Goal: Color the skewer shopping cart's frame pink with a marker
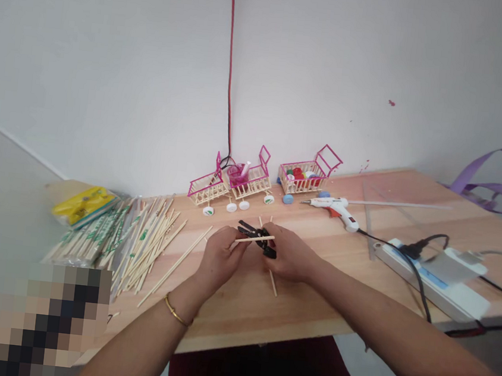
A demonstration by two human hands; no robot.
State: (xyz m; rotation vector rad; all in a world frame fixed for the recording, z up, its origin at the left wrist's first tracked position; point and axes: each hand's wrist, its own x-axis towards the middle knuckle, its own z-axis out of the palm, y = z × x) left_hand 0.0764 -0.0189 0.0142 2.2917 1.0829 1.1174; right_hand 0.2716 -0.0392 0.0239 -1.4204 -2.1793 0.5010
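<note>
My left hand point(220, 258) pinches a thin wooden stick point(254, 238) that lies across the jaws of black cutting pliers point(258, 237). My right hand point(289, 253) is closed round the pliers' handles. Both hands hover just above the wooden table point(304, 277), near its middle. Another loose stick point(272, 283) lies on the table under my right hand. A gold bangle sits on my left wrist.
A heap of chopsticks point(137, 242) and a yellow packet point(82, 203) lie at the left. Three small pink stick carts point(252, 179) stand by the wall. A white glue gun point(336, 208), a clear ruler and a power strip point(435, 270) with cables sit to the right.
</note>
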